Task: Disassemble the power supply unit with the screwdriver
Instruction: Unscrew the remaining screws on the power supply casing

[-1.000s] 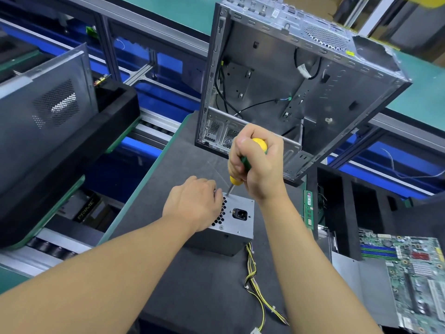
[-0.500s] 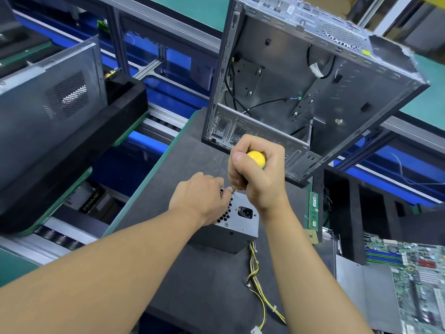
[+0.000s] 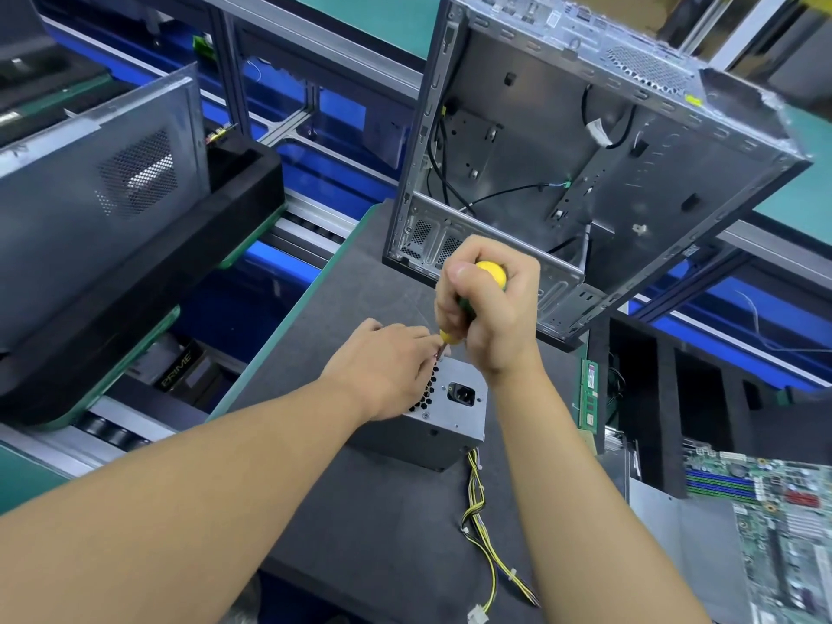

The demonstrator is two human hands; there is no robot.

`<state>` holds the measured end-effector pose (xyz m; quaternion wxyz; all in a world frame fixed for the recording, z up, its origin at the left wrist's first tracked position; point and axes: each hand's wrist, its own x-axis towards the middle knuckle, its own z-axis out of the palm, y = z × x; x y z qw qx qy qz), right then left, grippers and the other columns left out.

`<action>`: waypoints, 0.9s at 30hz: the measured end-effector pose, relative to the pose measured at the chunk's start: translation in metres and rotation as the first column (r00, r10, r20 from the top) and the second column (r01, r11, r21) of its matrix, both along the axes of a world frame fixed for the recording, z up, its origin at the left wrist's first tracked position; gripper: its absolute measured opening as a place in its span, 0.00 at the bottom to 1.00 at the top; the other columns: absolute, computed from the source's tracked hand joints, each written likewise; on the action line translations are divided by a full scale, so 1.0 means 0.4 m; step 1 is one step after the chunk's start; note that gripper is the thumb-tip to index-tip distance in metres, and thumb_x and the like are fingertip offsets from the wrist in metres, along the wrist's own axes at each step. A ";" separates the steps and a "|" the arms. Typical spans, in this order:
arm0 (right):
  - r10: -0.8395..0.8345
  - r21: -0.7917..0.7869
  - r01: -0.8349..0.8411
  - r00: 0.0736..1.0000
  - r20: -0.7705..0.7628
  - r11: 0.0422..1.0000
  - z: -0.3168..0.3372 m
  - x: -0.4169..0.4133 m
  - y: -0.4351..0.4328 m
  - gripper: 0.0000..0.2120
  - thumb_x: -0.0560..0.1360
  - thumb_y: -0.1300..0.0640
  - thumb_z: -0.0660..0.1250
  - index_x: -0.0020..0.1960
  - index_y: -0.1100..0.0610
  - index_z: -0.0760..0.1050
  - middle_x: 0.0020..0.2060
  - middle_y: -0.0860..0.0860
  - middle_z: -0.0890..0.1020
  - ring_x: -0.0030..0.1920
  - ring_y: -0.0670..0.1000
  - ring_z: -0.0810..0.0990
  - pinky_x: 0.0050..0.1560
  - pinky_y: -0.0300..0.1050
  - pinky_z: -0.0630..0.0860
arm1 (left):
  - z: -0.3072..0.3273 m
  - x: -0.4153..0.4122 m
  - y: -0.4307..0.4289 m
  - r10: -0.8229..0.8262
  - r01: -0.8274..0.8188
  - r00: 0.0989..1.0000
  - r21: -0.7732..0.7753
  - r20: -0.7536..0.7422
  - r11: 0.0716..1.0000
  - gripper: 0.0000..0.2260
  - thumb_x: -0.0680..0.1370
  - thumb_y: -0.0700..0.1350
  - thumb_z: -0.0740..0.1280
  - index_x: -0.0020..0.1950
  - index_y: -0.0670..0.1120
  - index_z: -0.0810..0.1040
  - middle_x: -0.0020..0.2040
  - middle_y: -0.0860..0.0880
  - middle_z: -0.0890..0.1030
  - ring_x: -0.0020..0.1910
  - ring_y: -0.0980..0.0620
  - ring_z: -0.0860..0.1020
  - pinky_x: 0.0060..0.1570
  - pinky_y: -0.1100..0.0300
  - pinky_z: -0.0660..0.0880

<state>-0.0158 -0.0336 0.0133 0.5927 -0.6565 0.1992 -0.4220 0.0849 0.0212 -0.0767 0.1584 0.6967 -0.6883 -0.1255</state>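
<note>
As a worker bears down on what looks to be a corner screw, the PSU (image 3: 450, 412) sits on the dark work mat (image 3: 360, 286) w/ its socket face turned up. R hand (image 3: 490, 317) is wrapped tight round the green-and-yellow screwdriver (image 3: 490, 274), thumb by the yellow cap. The tool stands near upright over the PSU's far left corner, tip down at the edge of the vent holes. L hand (image 3: 382, 371) lies on the PSU's left top, fingers bent, fingertips (image 3: 425, 340) right at the shaft; whether they pinch it or only brace beside it can't be told. A yellow-and-black cable bundle (image 3: 477, 511) trails from the PSU's near side, loose on the mat. Beyond the PSU an emptied computer case (image 3: 585, 150) stands open. Right of the PSU a green RAM stick (image 3: 589, 394) stands on edge, w/ a motherboard (image 3: 774, 511) further right & nearer. Likely handling: a stiff sheet-metal box, prob. heavy for its size, smooth-sided and apt to skate on the mat under turning force. It wants pinning from above or gripping across its flat side walls. Wires are a poor hold, being soft and liable to strain at their entry, and the punched vent holes may have sharp edges. The screw, if that's what it is, would be tiny and could roll off once freed.
</note>
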 end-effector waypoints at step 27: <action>0.172 0.143 -0.172 0.985 0.015 0.975 0.007 -0.014 -0.095 0.06 0.68 0.59 0.59 0.34 0.56 0.63 0.22 0.53 0.67 0.21 0.51 0.60 0.26 0.40 0.62 | -0.030 -0.014 0.004 0.050 -0.046 0.988 -0.030 0.143 0.998 0.19 0.75 0.68 0.51 0.36 0.54 0.56 0.37 0.56 0.64 0.43 0.53 0.63 0.45 0.53 0.57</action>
